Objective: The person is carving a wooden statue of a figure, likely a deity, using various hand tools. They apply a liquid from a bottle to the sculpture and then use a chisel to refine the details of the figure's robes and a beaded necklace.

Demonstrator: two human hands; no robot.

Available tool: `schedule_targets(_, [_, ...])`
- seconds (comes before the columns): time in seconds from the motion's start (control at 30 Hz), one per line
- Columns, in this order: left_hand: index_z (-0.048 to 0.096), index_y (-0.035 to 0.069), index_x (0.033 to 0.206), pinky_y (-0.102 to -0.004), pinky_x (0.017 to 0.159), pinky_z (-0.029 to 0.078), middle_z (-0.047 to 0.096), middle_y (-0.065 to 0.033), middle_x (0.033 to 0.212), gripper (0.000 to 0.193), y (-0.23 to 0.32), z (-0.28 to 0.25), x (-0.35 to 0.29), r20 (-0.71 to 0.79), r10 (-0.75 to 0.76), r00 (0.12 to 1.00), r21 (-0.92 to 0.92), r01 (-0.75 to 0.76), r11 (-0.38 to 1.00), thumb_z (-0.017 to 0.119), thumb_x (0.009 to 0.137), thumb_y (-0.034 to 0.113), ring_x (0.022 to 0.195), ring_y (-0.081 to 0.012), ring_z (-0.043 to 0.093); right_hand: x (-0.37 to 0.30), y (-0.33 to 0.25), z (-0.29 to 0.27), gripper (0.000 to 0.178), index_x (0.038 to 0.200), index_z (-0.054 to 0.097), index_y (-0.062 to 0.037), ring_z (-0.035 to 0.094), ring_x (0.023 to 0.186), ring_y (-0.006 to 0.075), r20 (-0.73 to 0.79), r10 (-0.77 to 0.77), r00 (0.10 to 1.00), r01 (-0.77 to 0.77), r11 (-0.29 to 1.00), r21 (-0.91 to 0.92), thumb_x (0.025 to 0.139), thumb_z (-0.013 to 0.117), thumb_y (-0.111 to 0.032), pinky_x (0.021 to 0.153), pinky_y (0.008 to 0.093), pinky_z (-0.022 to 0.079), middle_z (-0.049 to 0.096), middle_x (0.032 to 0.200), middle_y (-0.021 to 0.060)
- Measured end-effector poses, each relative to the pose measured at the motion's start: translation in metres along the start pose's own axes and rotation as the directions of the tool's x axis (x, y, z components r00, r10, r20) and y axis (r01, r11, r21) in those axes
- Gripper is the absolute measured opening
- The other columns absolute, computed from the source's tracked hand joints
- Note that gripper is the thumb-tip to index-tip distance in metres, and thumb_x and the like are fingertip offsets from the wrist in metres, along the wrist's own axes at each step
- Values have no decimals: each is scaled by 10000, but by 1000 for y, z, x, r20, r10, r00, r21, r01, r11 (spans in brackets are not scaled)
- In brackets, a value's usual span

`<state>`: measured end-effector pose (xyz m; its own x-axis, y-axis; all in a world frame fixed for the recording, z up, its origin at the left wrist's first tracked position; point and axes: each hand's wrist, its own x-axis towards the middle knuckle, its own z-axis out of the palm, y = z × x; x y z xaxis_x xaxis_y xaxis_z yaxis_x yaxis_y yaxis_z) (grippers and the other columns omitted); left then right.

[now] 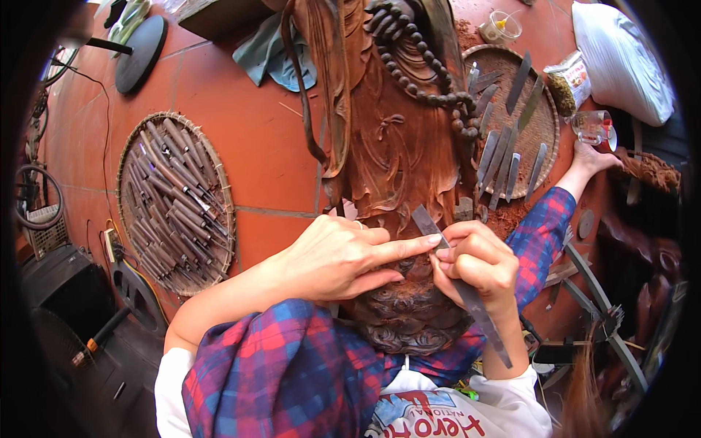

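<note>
A large reddish-brown carved wooden statue [380,157] with flowing robes and a string of beads [418,91] lies in front of me, its carved base [409,314] nearest my body. My right hand [478,263] is closed round a long, flat, dark metal scraper blade [483,321]. The blade slants across the lower robe, its far end against or just over the wood; exact contact cannot be seen. From the left, my left hand [328,255] reaches over the statue. Its index finger is stretched out with the tip touching the blade, and the thumb stands apart below.
A round woven tray [228,208] at left holds many wooden-handled carving tools. Another tray [548,146] at right carries several flat blades. My leg in plaid cloth [540,233] extends right, near a clear glass [593,128]. A black fan [135,296] stands at left.
</note>
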<state>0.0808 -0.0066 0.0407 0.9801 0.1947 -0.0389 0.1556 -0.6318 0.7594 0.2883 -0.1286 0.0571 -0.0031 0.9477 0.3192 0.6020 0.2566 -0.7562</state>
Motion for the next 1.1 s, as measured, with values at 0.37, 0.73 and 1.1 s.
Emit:
schedule_targets(0.37, [483,280,1502,-358,520,506,582,-27,706,660,1,-13,-1,-76,-36,996,-9,35,999,705,886,368,601,-236,638,17,-16,13,293,678,539,-24,696,746,259,-119,134,984,-142,988,-59,644,781,138,622,311,550,607,733,90])
schedule_targets(0.73, [457,258,1521,-372,532,507,600,-42,742,686,-3,-23,-1,-34,-71,997,44,72,996,700,889,372,642,-241,648,14,-8,27,253,706,557,-17,665,706,301,-219,60,974,-69,997,-32,647,771,106,604,374,544,591,742,101])
schedule_targets(1.1, [430,297,1533,-387,508,495,614,-50,745,721,-2,-9,-5,72,-59,996,-26,61,998,711,873,369,618,-253,646,-6,-11,18,249,680,548,-10,660,727,307,-114,65,991,-69,997,-24,659,773,95,603,378,537,582,737,95])
